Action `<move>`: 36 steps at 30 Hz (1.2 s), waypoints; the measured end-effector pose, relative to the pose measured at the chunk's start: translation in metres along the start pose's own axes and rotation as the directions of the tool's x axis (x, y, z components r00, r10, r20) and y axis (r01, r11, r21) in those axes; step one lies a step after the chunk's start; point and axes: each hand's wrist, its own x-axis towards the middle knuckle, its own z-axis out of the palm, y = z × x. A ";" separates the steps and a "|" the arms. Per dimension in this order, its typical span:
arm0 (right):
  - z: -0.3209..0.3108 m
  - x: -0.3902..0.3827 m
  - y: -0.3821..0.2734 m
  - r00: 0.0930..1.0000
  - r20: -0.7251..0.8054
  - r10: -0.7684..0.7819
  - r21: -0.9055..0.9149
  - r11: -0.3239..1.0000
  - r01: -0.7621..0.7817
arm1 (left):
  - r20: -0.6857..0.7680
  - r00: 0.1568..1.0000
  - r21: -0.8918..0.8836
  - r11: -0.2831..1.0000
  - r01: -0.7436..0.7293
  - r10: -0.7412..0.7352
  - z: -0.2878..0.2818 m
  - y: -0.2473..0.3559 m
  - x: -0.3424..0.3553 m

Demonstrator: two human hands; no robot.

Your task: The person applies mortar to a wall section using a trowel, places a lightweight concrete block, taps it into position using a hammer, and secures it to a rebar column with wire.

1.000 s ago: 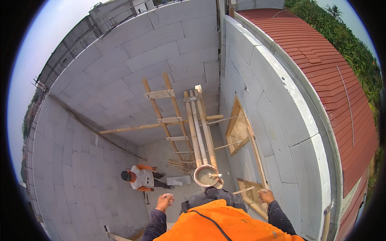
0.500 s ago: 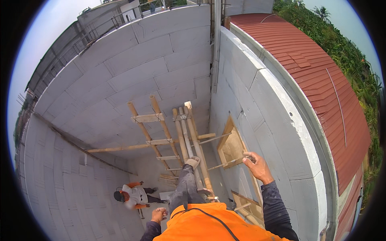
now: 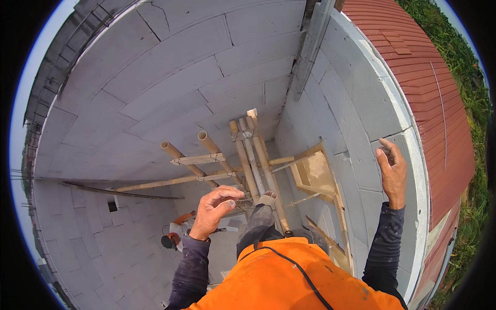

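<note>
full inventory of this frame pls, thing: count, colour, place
block walls: two, grey, meeting at a corner ahead
bamboo poles: several, tan, scaffold in the corner
window frame: one, wood, in right wall
roof: one, red, beyond right wall
plants: green, far right
worker: one, orange and white, on floor below
vest: one, orange, bottom centre
foot: one, pale shoe, on the poles
left hand: curled, nothing seen in it, over the scaffold
right hand: on right wall near its top
</note>
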 end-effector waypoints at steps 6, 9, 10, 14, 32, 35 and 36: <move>0.049 -0.003 -0.008 0.970 0.143 0.198 0.061 0.976 -0.208 | 0.277 0.565 -0.225 0.624 -0.749 0.778 0.066 0.192 0.072; 0.067 0.002 -0.004 0.961 0.192 0.200 0.094 0.971 -0.220 | 0.282 0.436 -0.399 0.517 -0.757 0.855 0.116 0.224 0.085; 0.070 0.005 0.000 0.954 0.198 0.224 0.091 0.965 -0.246 | 0.257 0.407 -0.479 0.481 -0.734 0.877 0.134 0.224 0.090; 0.091 0.030 -0.012 0.940 0.234 0.248 0.110 0.954 -0.279 | 0.323 0.235 -0.519 0.380 -0.766 0.917 0.139 0.246 0.128; 0.025 0.421 -0.141 0.946 -0.317 -0.072 0.445 0.869 0.215 | 0.216 0.843 0.349 0.767 -0.538 0.493 0.041 0.233 0.438; 0.042 0.491 -0.149 0.969 -0.247 -0.015 0.344 0.933 0.102 | 0.292 0.805 0.330 0.735 -0.592 0.517 0.060 0.236 0.505; 0.046 0.510 -0.146 0.974 -0.223 -0.028 0.311 0.945 0.098 | 0.312 0.795 0.242 0.766 -0.596 0.520 0.070 0.236 0.532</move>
